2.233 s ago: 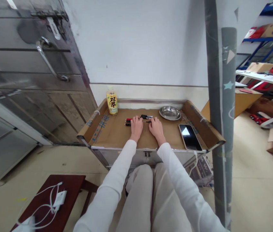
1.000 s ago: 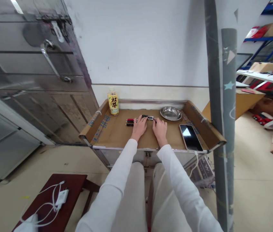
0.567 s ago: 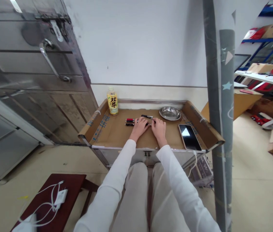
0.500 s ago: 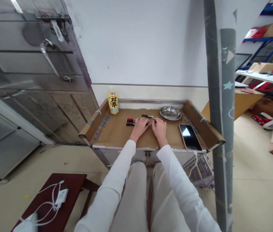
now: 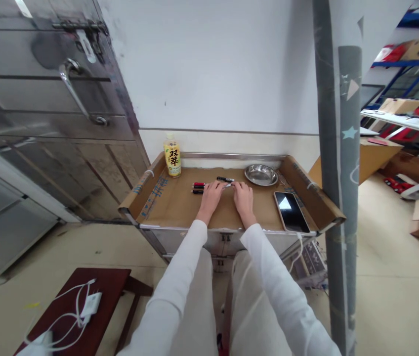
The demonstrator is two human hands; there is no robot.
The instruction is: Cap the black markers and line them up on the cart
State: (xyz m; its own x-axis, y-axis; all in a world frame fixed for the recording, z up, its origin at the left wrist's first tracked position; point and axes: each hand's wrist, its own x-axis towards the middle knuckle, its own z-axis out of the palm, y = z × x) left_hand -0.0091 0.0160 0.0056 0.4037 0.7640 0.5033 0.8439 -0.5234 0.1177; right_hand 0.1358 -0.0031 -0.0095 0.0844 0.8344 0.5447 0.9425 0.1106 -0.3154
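Both hands meet near the middle of a cardboard-lined tabletop. Between my fingertips shows a short stretch of a marker point(image 5: 228, 186) with a pale barrel. My left hand point(image 5: 210, 197) is closed at one end of it, palm down, and my right hand point(image 5: 244, 196) pinches the other end; the fingers hide most of it. Left of my left hand lie a red-ended marker point(image 5: 198, 185) and a black-ended one point(image 5: 197, 191), their other ends covered by the hand. Another black marker point(image 5: 225, 179) rests just beyond my fingertips.
A yellow-labelled drink bottle point(image 5: 173, 159) stands at the back left. A round metal dish point(image 5: 261, 175) and a phone point(image 5: 291, 211) lie to the right. Folded cardboard edges point(image 5: 315, 190) flank the top. A wrapped pole point(image 5: 343, 198) rises at right; a dark red stool point(image 5: 102, 287) holds a charger.
My hands have shifted slightly, and the marker between them now sits a little farther from me. The other markers, bottle, dish and phone stay in place. The view has moved slightly.
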